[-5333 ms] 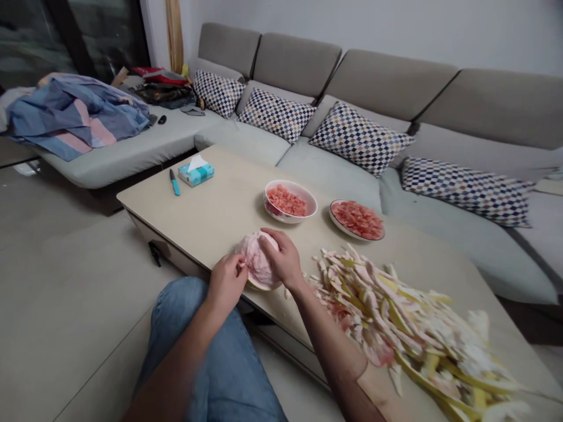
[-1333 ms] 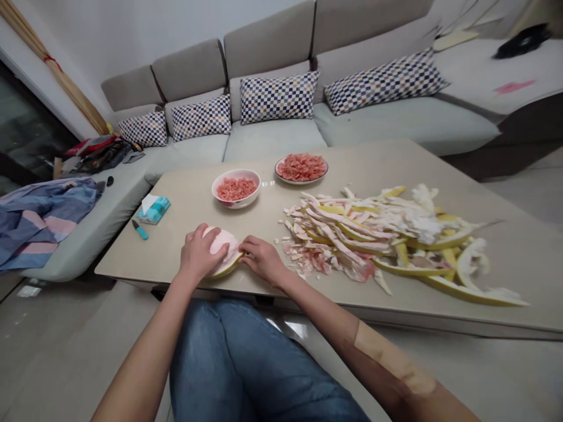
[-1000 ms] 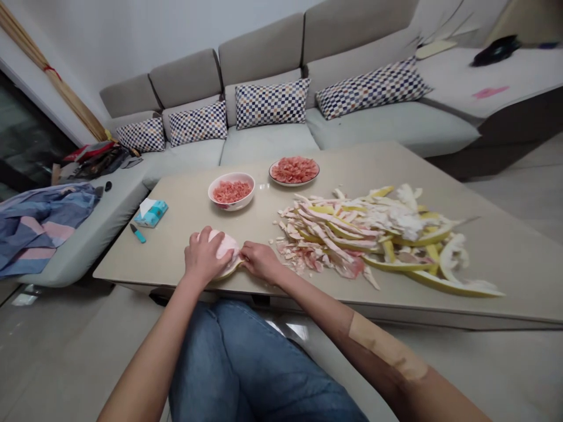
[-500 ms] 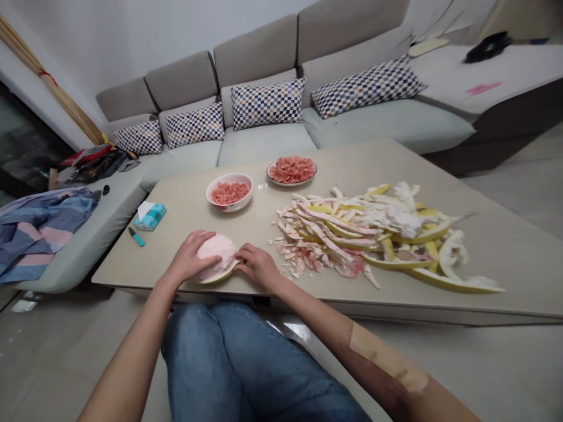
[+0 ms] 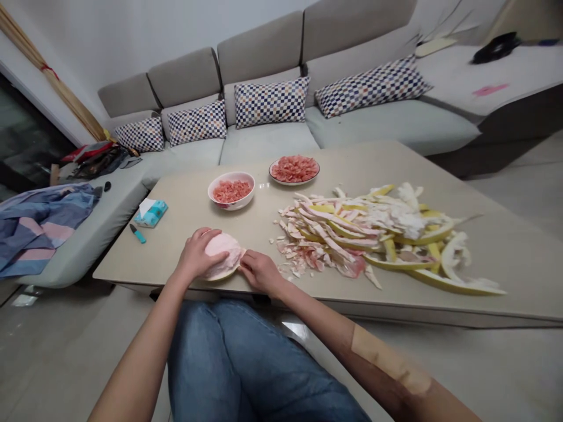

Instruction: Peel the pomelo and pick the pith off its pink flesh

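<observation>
A partly peeled pomelo (image 5: pixel 223 253), pale pink on top with yellow rind below, rests at the table's near edge. My left hand (image 5: pixel 196 256) is wrapped over its left side, thumb across the top. At the right side, my right hand (image 5: pixel 260 271) pinches the edge of the pomelo's peel between thumb and fingers. Beyond the fruit stands a white bowl (image 5: pixel 237 204) of pink pomelo flesh pieces. Farther back and to the right is a dark-rimmed plate (image 5: pixel 294 182) heaped with more pink flesh.
A large heap of pomelo peel (image 5: pixel 352 228) spreads over the right of the table (image 5: pixel 185 202). On the left lie a blue tissue pack (image 5: pixel 152 213) and a small turquoise-handled knife (image 5: pixel 138 233). A sofa (image 5: pixel 268 140) with checked cushions runs behind.
Earlier, my right hand lay over the pomelo while the left pinched its side; now the left holds it and the right pinches. Over the last second, the right hand pulls the peel edge slightly outward.
</observation>
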